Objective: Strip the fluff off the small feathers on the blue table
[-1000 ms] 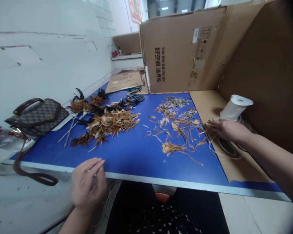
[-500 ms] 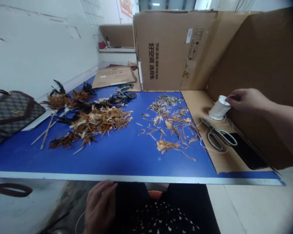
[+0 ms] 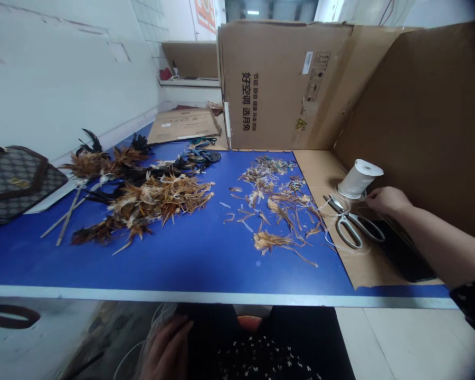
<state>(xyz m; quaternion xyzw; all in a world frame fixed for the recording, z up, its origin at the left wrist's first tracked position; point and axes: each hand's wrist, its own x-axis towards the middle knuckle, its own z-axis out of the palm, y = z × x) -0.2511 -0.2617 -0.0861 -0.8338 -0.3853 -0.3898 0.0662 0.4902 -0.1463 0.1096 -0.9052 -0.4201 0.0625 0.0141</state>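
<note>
1 head-worn camera faces forward, down over the table [image 3: 209, 258].

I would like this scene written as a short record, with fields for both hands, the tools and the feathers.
Right hand: bare right hand beside the base of the white thread spool; its grip is unclear
Left hand: blurred left hand, below the near table edge
Tools: silver-handled metal scissors on the flat brown cardboard sheet, near the spool
Feathers: brown-and-black feather pile left on the blue tabletop; loose tan scraps nearer the scissors
</note>
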